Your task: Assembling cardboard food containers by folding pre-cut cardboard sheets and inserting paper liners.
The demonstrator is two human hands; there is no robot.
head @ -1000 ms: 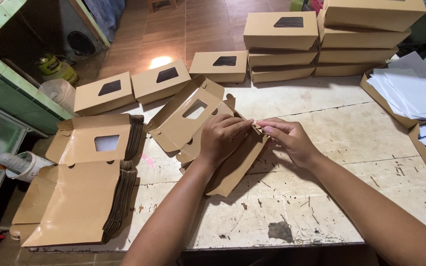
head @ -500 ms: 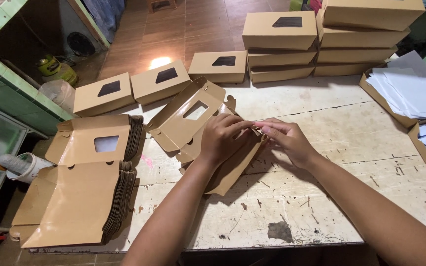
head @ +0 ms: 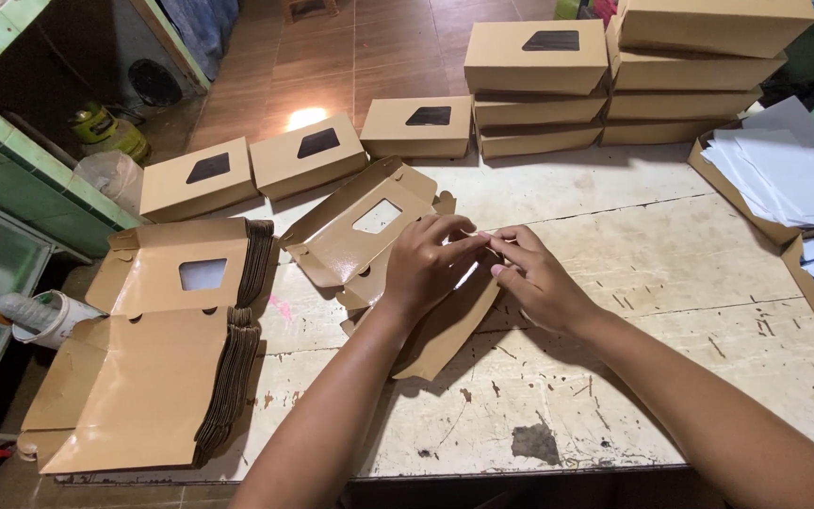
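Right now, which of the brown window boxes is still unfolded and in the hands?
The one at table centre, lid open, under both hands; the others sit closed or lie stacked flat.

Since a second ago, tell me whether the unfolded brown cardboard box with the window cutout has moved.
No. The unfolded brown cardboard box keeps its place beside the stack of flat brown cardboard blanks; both hands stay on it.

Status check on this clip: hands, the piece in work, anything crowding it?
Left hand and right hand both pinching the half-folded brown cardboard window box. Box lies open on the worn white table. Stack of flat brown box blanks alongside, not touching.
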